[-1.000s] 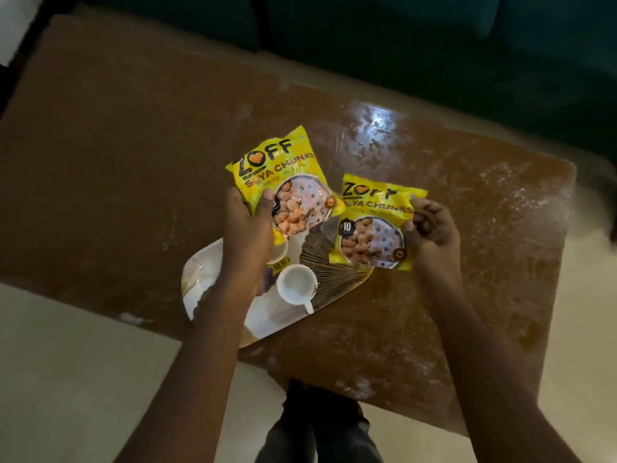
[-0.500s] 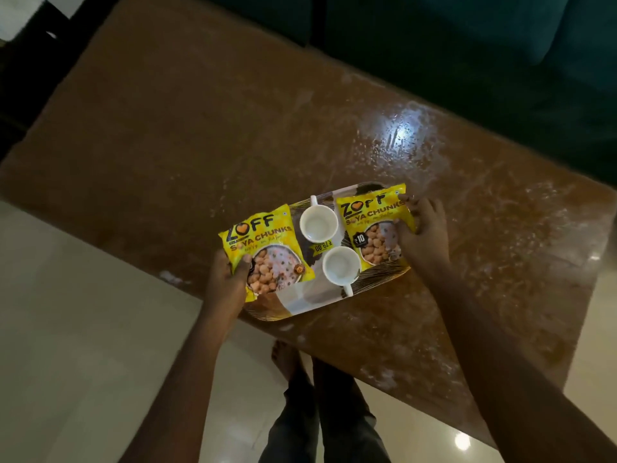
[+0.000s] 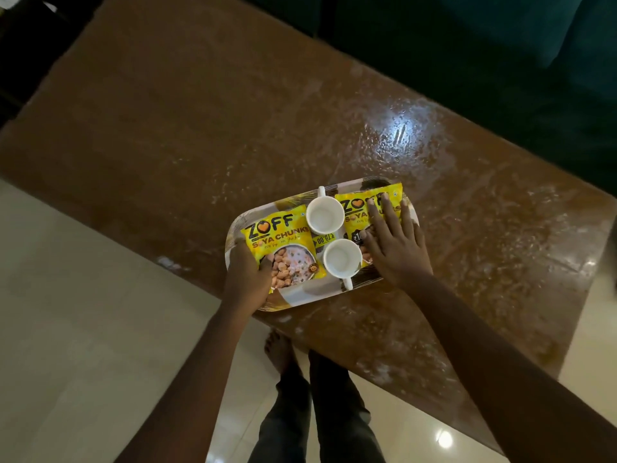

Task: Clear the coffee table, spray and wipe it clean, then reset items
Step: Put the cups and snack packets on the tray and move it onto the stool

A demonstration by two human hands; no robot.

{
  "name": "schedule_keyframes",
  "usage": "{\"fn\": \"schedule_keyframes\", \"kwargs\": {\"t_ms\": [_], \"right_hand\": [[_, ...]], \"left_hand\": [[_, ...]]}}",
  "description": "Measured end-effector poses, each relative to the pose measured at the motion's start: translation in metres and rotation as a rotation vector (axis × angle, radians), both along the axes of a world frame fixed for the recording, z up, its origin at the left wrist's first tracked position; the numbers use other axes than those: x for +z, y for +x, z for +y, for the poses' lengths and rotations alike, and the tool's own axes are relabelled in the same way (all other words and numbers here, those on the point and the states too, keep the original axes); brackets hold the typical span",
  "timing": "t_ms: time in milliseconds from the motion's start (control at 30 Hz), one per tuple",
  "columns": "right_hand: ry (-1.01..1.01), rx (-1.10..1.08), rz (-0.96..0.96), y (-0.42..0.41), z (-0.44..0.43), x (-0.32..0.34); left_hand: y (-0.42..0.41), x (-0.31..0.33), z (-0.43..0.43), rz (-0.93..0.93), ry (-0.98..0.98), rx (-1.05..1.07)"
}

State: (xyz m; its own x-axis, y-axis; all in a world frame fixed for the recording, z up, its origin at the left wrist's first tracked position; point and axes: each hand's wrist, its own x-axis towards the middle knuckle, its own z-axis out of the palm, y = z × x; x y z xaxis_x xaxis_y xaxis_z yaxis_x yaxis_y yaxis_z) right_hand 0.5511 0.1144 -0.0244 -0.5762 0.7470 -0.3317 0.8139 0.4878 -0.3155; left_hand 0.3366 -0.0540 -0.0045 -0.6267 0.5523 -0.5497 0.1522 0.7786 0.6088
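Note:
A patterned tray (image 3: 300, 297) sits at the near edge of the brown coffee table (image 3: 200, 128). On it lie two yellow soya chunks packets and two empty white cups (image 3: 324, 215) (image 3: 342, 257) between them. My left hand (image 3: 247, 279) pinches the lower left corner of the left packet (image 3: 283, 235), thumb on top. My right hand (image 3: 394, 248) lies flat, fingers straight and spread, on the right packet (image 3: 354, 208), covering most of it.
The tabletop shows wet streaks and a bright reflection (image 3: 397, 135) behind the tray. A dark teal sofa (image 3: 500, 45) runs along the far side. Pale tiled floor (image 3: 83, 329) lies to the left, and my legs (image 3: 300, 412) stand at the table's near edge.
Both packets came down from above the tray onto it, one on each side of the cups. My right hand went from gripping its packet to lying flat on it.

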Motion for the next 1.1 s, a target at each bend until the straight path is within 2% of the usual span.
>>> {"fn": "schedule_keyframes", "kwargs": {"t_ms": [100, 167, 267, 400, 700, 900, 1100], "right_hand": [[-0.077, -0.184, 0.093, 0.000, 0.005, 0.007], [-0.095, -0.359, 0.109, 0.002, 0.009, 0.010], [-0.117, -0.436, 0.087, 0.002, 0.012, 0.010], [-0.168, -0.535, 0.225, -0.005, 0.019, 0.013], [-0.181, -0.612, 0.292, 0.006, 0.009, 0.045], [-0.147, -0.629, 0.347, 0.005, -0.001, 0.108], [-0.161, -0.602, 0.379, -0.021, -0.012, 0.172]], "left_hand": [[0.001, 0.002, -0.001, 0.271, -0.101, 0.008], [0.003, 0.006, -0.002, 0.379, -0.157, 0.045], [-0.001, 0.004, 0.000, 0.256, -0.212, 0.197], [-0.012, -0.004, 0.002, 0.133, -0.166, 0.287], [-0.021, 0.028, 0.006, 0.158, -0.065, 0.245], [-0.024, 0.092, -0.003, 0.153, -0.016, 0.230], [-0.033, 0.157, -0.027, 0.242, 0.050, 0.193]]}}
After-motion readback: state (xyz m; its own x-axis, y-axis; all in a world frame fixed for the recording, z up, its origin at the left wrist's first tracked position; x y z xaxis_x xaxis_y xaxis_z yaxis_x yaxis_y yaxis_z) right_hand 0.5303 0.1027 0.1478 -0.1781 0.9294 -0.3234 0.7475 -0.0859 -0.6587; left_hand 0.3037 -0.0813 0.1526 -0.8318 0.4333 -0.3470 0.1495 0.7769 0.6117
